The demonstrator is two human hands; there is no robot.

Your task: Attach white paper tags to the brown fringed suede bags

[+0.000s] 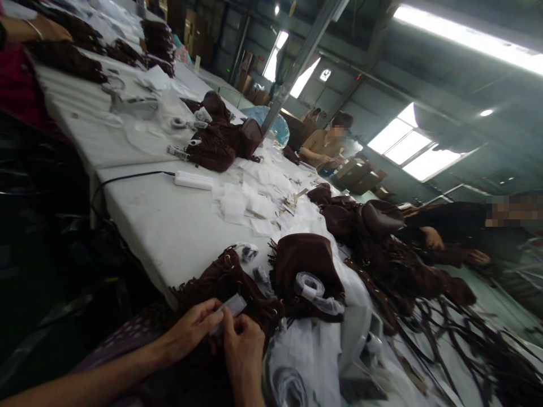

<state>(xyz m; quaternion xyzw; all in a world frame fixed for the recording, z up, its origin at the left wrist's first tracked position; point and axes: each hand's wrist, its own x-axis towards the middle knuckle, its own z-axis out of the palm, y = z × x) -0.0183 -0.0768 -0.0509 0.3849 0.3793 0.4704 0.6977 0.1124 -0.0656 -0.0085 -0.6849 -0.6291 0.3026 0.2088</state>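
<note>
Near the bottom middle, my left hand (pixel 195 327) pinches a small translucent plastic packet (pixel 236 305). The fingers of my right hand (pixel 244 343) are closed on the same packet from the other side. Beneath and behind both hands lies a dark brown fringed bag (pixel 224 274) with metal eyelets, at the table's edge. Just right of it sits another brown bag (pixel 303 254), with a plastic-wrapped coiled strap (pixel 309 286) resting on its front. What the packet contains is too small to make out.
White paper pieces (pixel 258 198) litter the long white table (pixel 139 209). A white power strip (pixel 193 181) with a black cable lies across it. More brown bags (pixel 220 141) are heaped farther back. At right, a co-worker's hands (pixel 433 237) are by piled bags and loose dark straps (pixel 449 339).
</note>
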